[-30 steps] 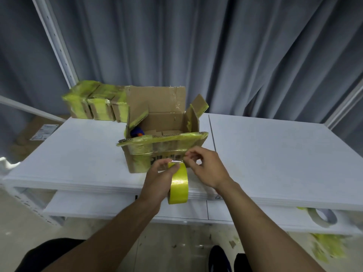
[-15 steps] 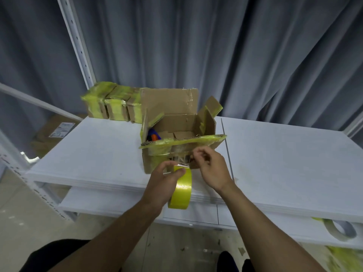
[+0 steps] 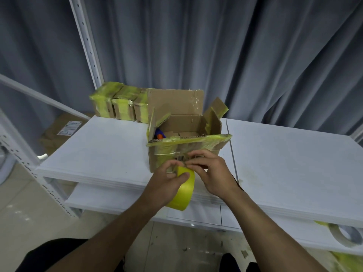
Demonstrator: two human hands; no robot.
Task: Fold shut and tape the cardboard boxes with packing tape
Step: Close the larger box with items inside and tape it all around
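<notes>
One open cardboard box [image 3: 182,122], three taped boxes [image 3: 119,105] behind on table [image 3: 98,150], one yellow tape roll [image 3: 184,191]: left hand [image 3: 165,181] grips it, right hand [image 3: 214,173] fingers [image 3: 196,165] pinch its top.

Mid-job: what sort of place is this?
Probably a packing or stockroom corner: white perforated metal shelving upright, white shelf boards used as a bench, and small cardboard boxes wrapped in yellow tape lined up behind.
</notes>
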